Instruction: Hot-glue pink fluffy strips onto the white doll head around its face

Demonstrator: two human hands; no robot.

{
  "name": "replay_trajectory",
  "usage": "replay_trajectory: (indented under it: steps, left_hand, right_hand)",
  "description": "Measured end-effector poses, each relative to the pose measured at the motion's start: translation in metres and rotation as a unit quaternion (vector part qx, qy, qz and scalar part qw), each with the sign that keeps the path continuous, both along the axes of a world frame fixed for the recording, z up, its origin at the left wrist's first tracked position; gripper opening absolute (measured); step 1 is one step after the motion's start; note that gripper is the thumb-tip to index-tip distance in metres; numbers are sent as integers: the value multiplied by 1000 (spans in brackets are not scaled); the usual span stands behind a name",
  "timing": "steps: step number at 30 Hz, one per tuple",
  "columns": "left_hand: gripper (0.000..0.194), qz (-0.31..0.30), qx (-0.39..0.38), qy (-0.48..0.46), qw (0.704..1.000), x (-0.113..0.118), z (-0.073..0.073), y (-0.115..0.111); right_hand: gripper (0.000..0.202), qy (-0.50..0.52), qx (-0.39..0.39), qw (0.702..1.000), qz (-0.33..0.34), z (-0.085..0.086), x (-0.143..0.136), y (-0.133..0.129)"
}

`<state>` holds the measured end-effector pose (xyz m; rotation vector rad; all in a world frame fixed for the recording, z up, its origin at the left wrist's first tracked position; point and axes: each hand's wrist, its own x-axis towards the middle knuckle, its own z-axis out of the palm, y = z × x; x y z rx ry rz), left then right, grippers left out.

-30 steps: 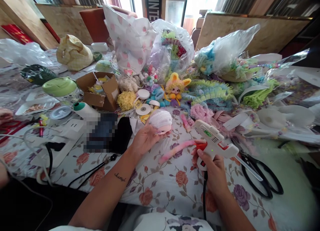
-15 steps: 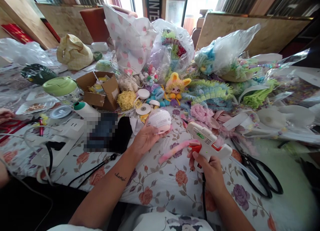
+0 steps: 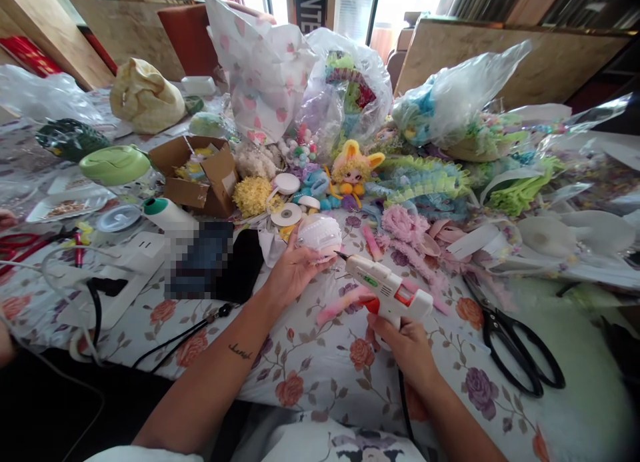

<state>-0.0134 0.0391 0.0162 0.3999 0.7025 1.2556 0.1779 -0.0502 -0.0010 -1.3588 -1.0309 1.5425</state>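
Note:
My left hand (image 3: 295, 270) is closed around a small doll head (image 3: 323, 237) with a white ribbed covering on it. In my right hand (image 3: 403, 342) is a white hot glue gun (image 3: 383, 282) with a red trigger, gripped by its handle. Its dark nozzle points left, close to the lower right side of the doll head; whether they touch, I cannot tell. A pink fuzzy strip (image 3: 345, 303) lies on the flowered tablecloth (image 3: 290, 389) below, partly behind the glue gun. Pink yarn (image 3: 405, 227) is heaped beyond the gun.
Black-handled scissors (image 3: 520, 349) lie at the right. A phone (image 3: 245, 265), a power strip (image 3: 133, 269) and cables are on the left. Behind stand a cardboard box (image 3: 215, 189), a yellow-eared doll (image 3: 351, 171) and several plastic bags. Another person's hand (image 3: 6, 219) shows at the left edge.
My right hand has brought the glue gun left, its nozzle now close to the doll head. The doll head has turned slightly in my left hand.

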Motion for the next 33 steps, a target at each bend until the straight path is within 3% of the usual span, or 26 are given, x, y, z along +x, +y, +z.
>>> replay_trajectory:
  steps: [3, 8, 21, 33]
  left_hand:
    - [96, -5, 3, 1, 1000, 1, -1, -1]
    - [99, -10, -8, -3, 1000, 0, -2, -2]
    - [87, -30, 7, 24, 999, 0, -8, -4]
    - [89, -32, 5, 16, 999, 2, -5, -4]
  right_hand:
    - [38, -29, 13, 999, 9, -1, -2, -1]
    - [20, -67, 41, 996, -31, 0, -4, -1]
    - [38, -96, 0, 995, -16, -5, -8, -4]
    - [37, -103, 15, 994, -14, -8, -8, -3]
